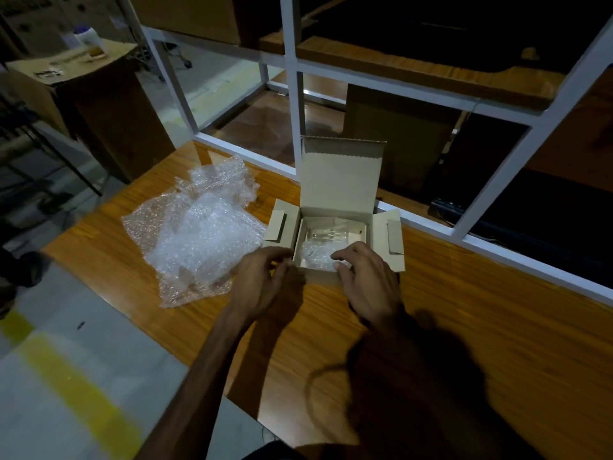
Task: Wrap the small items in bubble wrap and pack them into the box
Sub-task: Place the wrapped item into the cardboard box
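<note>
A small cardboard box (pixel 335 227) stands open on the wooden table (pixel 464 310), its lid upright and side flaps spread. Inside, near the front wall, lies a bubble-wrapped bundle (pixel 316 255). The right hand (pixel 368 280) reaches over the box's front edge, curled fingertips touching the bundle's right side. The left hand (pixel 265 277) sits at the front left corner, fingers bent; whether it pinches anything cannot be told. Loose bubble wrap sheets (pixel 202 227) lie just left of the box.
</note>
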`<state>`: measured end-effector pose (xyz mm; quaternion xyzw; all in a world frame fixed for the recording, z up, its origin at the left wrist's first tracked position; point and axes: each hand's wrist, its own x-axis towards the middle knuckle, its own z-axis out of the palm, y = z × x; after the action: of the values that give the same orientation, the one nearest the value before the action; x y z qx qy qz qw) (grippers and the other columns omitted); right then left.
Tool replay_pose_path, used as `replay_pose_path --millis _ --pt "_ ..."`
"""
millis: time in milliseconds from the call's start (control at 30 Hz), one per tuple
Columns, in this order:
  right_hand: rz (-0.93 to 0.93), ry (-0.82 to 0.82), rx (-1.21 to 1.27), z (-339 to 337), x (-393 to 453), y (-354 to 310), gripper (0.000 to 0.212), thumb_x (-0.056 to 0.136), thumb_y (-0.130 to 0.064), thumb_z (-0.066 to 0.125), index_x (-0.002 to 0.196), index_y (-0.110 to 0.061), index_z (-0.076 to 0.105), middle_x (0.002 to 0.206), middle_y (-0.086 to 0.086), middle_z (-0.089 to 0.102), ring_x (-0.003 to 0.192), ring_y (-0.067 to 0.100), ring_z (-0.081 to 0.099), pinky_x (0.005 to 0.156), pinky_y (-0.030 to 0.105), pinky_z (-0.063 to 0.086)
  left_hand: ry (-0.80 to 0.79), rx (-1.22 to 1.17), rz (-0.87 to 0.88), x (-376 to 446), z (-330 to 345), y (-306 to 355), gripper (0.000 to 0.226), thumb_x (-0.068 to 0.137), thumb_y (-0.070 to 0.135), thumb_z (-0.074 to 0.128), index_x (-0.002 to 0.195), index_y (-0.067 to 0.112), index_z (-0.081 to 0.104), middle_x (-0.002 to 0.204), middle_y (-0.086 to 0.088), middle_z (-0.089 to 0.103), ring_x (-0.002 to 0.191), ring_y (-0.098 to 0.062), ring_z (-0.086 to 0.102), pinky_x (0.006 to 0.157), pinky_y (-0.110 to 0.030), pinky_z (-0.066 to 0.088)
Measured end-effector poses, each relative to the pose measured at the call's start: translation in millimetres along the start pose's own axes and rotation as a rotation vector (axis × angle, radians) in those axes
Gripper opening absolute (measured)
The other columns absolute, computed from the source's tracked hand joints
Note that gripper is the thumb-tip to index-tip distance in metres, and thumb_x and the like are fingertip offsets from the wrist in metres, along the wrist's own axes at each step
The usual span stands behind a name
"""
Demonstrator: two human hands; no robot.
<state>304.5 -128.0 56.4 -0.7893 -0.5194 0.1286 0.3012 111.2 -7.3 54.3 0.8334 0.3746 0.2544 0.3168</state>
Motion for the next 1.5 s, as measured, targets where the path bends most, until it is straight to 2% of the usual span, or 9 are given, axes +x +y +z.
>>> replay_pose_path --millis 167,400,600,733,867,967,1233,1367,1500 --pt "0.088 0.091 0.168 21.5 -14.8 -15.1 0.020 0.105 -0.021 0.061 0.120 -0.023 0.075 0.118 -0.006 0.066 0.103 0.009 0.062 0.087 0.032 0.058 0.150 -0.019 -0.093 -40.2 -14.1 -44.2 0.017 0.102 0.017 0.067 0.117 0.017 0.076 0.112 0.012 0.072 0.098 0.002 0.067 0.085 -0.035 0.062" --pt "0.017 -0.017 0.247 47.5 -9.9 -32.7 0.017 0.103 -0.017 0.063 0.111 -0.023 0.077 0.108 -0.006 0.071 0.100 0.009 0.062 0.091 0.038 0.057 0.319 0.336 -0.165 -48.8 -53.9 -102.8 0.027 0.089 0.018 0.073 0.115 0.013 0.078 0.113 -0.011 0.067 0.107 -0.032 0.056 0.088 -0.038 0.045" --pt "0.004 -0.083 0.297 77.1 -6.0 -61.3 0.017 0.104 -0.026 0.063 0.114 -0.030 0.076 0.107 -0.014 0.066 0.095 0.002 0.061 0.085 0.037 0.059 0.227 0.477 -0.186 -26.5 -72.4 -119.9 0.063 0.072 0.003 0.085 0.132 0.015 0.071 0.136 -0.020 0.054 0.120 -0.040 0.048 0.087 -0.051 0.051" --pt "-0.024 -0.113 0.314 86.7 -2.3 -74.6 0.019 0.104 -0.026 0.064 0.118 -0.030 0.076 0.110 -0.015 0.066 0.093 -0.002 0.060 0.084 0.033 0.058 0.194 0.407 -0.188 -17.4 -78.2 -124.0 0.059 0.071 0.007 0.090 0.127 0.011 0.074 0.134 -0.019 0.058 0.121 -0.040 0.049 0.093 -0.052 0.049" --pt "-0.031 -0.126 0.322 91.1 3.5 -84.7 0.020 0.105 -0.024 0.063 0.120 -0.028 0.076 0.113 -0.012 0.067 0.093 -0.006 0.057 0.079 0.018 0.048 0.201 0.389 -0.124 -11.9 -80.7 -128.3 0.043 0.077 -0.013 0.075 0.114 0.008 0.077 0.122 -0.013 0.064 0.113 -0.032 0.053 0.086 -0.046 0.052" --pt "-0.054 -0.113 0.328 91.1 6.7 -90.0 0.020 0.105 -0.022 0.062 0.119 -0.026 0.076 0.111 -0.014 0.066 0.094 -0.010 0.056 0.076 0.010 0.042 0.258 0.320 -0.069 -2.8 -86.0 -133.8 0.020 0.093 0.001 0.070 0.110 0.009 0.078 0.113 -0.009 0.067 0.104 -0.029 0.060 0.083 -0.047 0.056" --pt "-0.118 -0.050 0.430 86.0 30.4 -120.6 0.033 0.105 -0.022 0.063 0.137 -0.028 0.066 0.119 -0.008 0.068 0.092 -0.005 0.063 0.076 0.015 0.056 0.418 0.000 -0.083 31.3 -124.7 -78.5 0.011 0.101 0.014 0.064 0.098 0.012 0.075 0.096 0.004 0.072 0.089 -0.007 0.067 0.077 -0.036 0.062" --pt "-0.133 -0.012 0.466 70.6 47.7 -144.7 0.062 0.102 -0.025 0.068 0.157 -0.035 0.042 0.132 -0.008 0.057 0.098 0.001 0.065 0.079 0.028 0.061 0.318 -0.144 -0.083 37.3 -149.5 -54.2 0.013 0.096 0.011 0.063 0.087 0.007 0.071 0.085 -0.007 0.073 0.080 -0.023 0.071 0.073 -0.042 0.062" --pt "-0.112 -0.004 0.559 55.6 55.7 -159.3 0.087 0.094 -0.047 0.076 0.162 -0.044 0.023 0.149 -0.006 0.049 0.117 0.009 0.063 0.088 0.043 0.062 0.237 -0.401 -0.127 30.2 -163.4 -30.0 0.020 0.099 0.018 0.070 0.089 0.000 0.067 0.080 -0.016 0.069 0.069 -0.021 0.067 0.063 -0.025 0.054"
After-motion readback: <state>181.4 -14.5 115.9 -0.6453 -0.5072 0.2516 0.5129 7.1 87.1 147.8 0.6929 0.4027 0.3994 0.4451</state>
